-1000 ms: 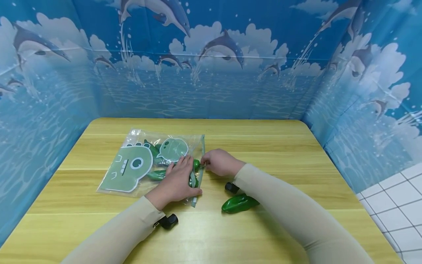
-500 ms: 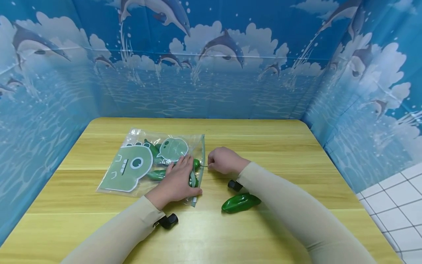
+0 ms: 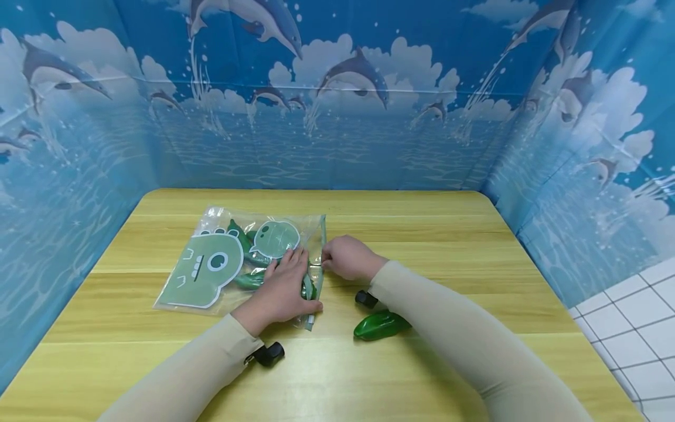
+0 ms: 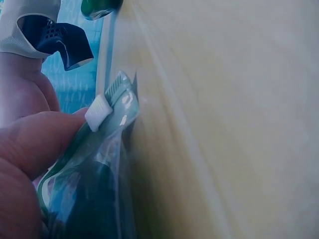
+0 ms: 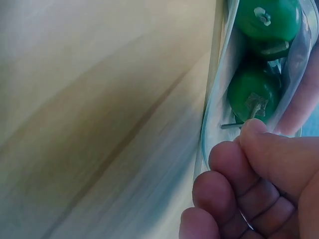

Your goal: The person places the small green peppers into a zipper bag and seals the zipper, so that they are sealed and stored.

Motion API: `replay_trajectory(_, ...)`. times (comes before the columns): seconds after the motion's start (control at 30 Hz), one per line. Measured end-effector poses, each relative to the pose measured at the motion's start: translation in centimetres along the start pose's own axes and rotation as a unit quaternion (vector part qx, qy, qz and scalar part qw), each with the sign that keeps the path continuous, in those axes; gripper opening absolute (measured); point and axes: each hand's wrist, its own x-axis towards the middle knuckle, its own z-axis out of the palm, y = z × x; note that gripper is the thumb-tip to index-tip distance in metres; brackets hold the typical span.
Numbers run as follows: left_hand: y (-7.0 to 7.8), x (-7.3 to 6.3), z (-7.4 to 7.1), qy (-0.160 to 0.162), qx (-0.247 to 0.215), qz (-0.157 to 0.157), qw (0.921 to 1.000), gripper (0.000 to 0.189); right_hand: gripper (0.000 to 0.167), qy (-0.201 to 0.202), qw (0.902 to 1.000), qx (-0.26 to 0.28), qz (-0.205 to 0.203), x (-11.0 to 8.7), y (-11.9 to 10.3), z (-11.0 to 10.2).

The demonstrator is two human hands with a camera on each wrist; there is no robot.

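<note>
A clear zip bag (image 3: 211, 264) with dinosaur prints lies on the table, with several green peppers (image 3: 239, 237) inside. My left hand (image 3: 282, 290) rests on it near the mouth, fingers outstretched. In the left wrist view the thumb (image 4: 37, 142) lies beside the white slider (image 4: 98, 113). At the parted mouth, my right hand (image 3: 350, 258) pinches the stem (image 5: 255, 105) of a green pepper (image 5: 253, 89) between thumb and forefinger. Another green pepper (image 5: 269, 20) sits beside it in the bag. One loose green pepper (image 3: 381, 326) lies under the right forearm.
The yellow wood-grain table (image 3: 422, 228) runs back to a blue dolphin-print curtain (image 3: 337, 140) that encloses its far side and both flanks. White floor tiles (image 3: 645, 305) show at the right. A black wrist camera (image 3: 269, 354) sits at the left cuff.
My right hand drew slightly rightward, then came back left to the bag's mouth. The pepper at the mouth is now less visible from above. The left hand stays in place.
</note>
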Motion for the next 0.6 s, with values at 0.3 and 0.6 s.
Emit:
replay_trajectory(0.3, -0.08, 0.06, 0.15, -0.001, 0.0, -0.002, 1.0, 0.124, 0.019, -0.024, 0.9994, 0.023, -0.007, -0.27, 0.56, -0.16)
replay_trajectory(0.6, -0.21, -0.01, 0.1, 0.004, -0.002, 0.004, 1.0, 0.122, 0.019, -0.016, 0.9998, 0.01, -0.01, 0.18, 0.18, 0.33)
